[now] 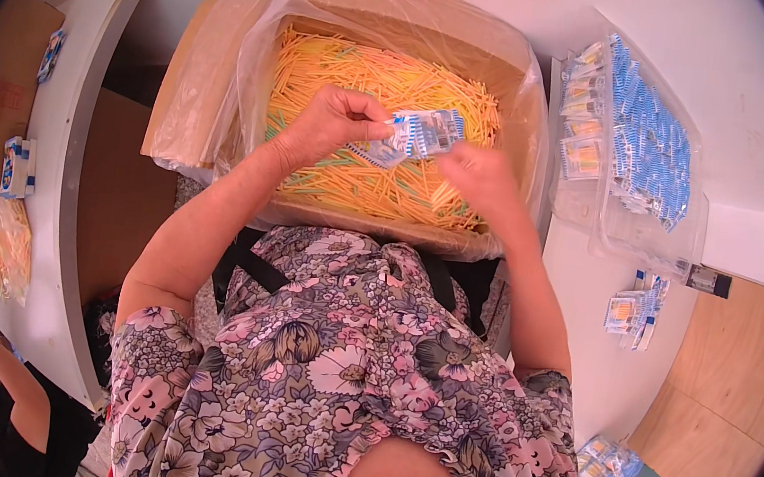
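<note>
The left hand's thumb and fingers clamp a clear plastic packet (435,133) above the sticks (388,72), covering part of it; its long axis slants right and away, striped end rightmost. The right hand (483,180) blurs beside it; I can't tell its fingers' state. Slim, straight sticks fill the lined cardboard box (383,229).

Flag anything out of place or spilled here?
Mildly odd: a few packets lie in a loose heap on the white table, outside the clear bin that holds many more. May be deliberate. Sticks look contained in the carton.
</note>
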`<state>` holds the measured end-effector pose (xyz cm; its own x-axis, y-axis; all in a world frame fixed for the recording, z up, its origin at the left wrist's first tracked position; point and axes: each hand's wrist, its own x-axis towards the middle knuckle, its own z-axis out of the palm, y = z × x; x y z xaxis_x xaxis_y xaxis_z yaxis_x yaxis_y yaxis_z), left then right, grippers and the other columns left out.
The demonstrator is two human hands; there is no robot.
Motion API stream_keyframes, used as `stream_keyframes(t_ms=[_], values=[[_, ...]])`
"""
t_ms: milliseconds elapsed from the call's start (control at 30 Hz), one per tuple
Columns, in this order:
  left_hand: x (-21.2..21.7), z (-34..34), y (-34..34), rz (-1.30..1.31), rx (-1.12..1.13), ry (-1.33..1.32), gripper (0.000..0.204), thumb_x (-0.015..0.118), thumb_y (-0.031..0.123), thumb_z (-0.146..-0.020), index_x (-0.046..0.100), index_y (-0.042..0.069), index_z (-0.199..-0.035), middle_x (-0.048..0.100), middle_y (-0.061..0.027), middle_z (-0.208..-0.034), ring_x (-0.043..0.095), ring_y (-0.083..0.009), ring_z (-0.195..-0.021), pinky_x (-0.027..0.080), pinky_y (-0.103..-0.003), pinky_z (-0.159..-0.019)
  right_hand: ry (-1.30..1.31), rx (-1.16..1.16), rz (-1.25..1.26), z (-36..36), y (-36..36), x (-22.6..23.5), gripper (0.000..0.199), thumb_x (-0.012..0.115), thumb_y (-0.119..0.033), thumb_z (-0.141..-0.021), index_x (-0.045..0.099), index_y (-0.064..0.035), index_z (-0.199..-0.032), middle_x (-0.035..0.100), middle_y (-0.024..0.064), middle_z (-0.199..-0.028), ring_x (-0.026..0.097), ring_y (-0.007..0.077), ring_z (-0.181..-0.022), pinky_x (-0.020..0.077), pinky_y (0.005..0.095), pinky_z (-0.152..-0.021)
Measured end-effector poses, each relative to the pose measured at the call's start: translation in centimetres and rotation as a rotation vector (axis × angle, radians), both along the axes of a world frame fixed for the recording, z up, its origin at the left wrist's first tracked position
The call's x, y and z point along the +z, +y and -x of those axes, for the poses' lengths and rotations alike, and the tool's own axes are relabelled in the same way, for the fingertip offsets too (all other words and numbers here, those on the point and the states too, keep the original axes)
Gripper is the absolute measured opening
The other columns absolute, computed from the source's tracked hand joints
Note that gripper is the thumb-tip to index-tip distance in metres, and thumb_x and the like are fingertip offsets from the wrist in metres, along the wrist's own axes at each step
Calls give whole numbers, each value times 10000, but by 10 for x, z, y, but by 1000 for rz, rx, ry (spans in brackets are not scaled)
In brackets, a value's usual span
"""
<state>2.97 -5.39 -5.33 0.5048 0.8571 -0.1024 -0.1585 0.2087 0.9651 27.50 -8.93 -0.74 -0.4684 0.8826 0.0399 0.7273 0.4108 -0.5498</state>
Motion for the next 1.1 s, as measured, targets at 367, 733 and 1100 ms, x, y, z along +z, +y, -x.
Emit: stream_keyframes(t_ms=[367, 733, 1100], values=[[6, -5, -1, -85, -5, 41, 91, 687, -9, -769, 706, -16, -858, 663, -72, -948, 606, -119, -849, 489, -251, -767, 496, -307, 211, 34, 31, 37, 313, 626, -231, -856, 529, -22, -645, 450, -24, -551, 399, 24, -555, 321, 245, -472], [2, -1, 0, 25, -15, 46, 182, 608, 146, -898, 680, 3, -985, 657, 1, -873, 572, -74, -821, 467, -245, -767, 39, -104, -293, 65, 31, 46, 262, 585, -253, -886, 549, -23, -767, 518, 131, -572, 489, 261, -495, 411, 325, -487], [2, -14, -8, 57, 49, -95, 190, 594, 169, -914, 666, 16, -1001, 650, 16, -879, 564, -59, -828, 457, -237, -785, 567, -306, -23, 32, -9, 30, 197, 657, -188, -849, 595, -17, -924, 585, 17, -717, 524, 111, -608, 425, 249, -552]])
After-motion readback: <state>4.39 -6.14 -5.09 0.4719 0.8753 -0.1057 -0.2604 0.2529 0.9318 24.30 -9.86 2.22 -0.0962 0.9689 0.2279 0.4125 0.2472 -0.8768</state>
